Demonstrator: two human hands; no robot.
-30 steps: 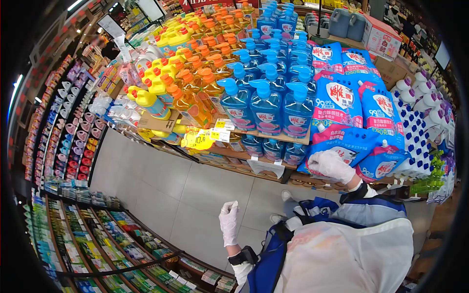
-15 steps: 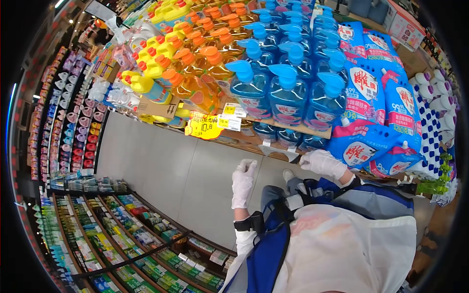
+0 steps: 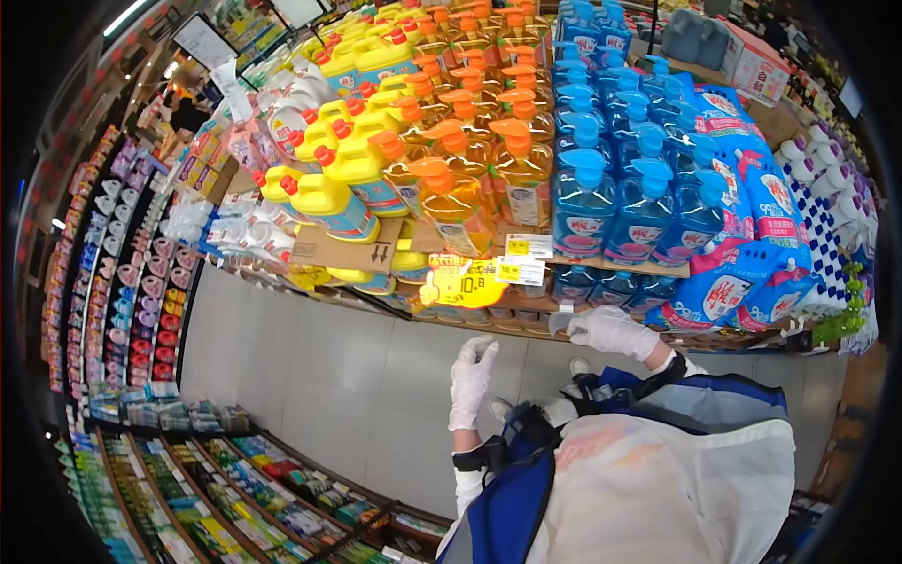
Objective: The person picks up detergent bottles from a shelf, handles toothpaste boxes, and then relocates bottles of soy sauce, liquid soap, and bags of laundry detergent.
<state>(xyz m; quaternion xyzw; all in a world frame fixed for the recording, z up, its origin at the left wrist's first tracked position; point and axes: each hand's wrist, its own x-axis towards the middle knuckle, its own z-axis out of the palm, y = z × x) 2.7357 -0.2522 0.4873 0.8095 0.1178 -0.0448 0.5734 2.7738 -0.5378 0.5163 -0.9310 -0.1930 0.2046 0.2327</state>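
Note:
My left hand (image 3: 473, 383), in a white glove, hangs over the floor in front of the display. Its fingers are loosely bent and apart from the thumb, with nothing between them. My right hand (image 3: 613, 334), gloved too, is at the front edge of the display, just below the blue pump bottles (image 3: 584, 221). Its fingers are half bent and point left, with the tips beside a small clear label holder (image 3: 560, 324). Orange pump bottles (image 3: 453, 209) stand left of the blue ones. A yellow price sign (image 3: 462, 285) hangs below them.
Yellow jugs (image 3: 340, 209) stand at the display's left end. Blue refill bags (image 3: 719, 299) are piled on the right, with white bottles (image 3: 827, 188) beyond. Low shelves (image 3: 216, 489) of small packages run along the lower left. Grey tiled floor (image 3: 329, 367) lies between.
The view has shifted, so the display sits farther right and more of its far part shows. My left hand's fingers look slightly more spread; my right hand stays by the shelf edge.

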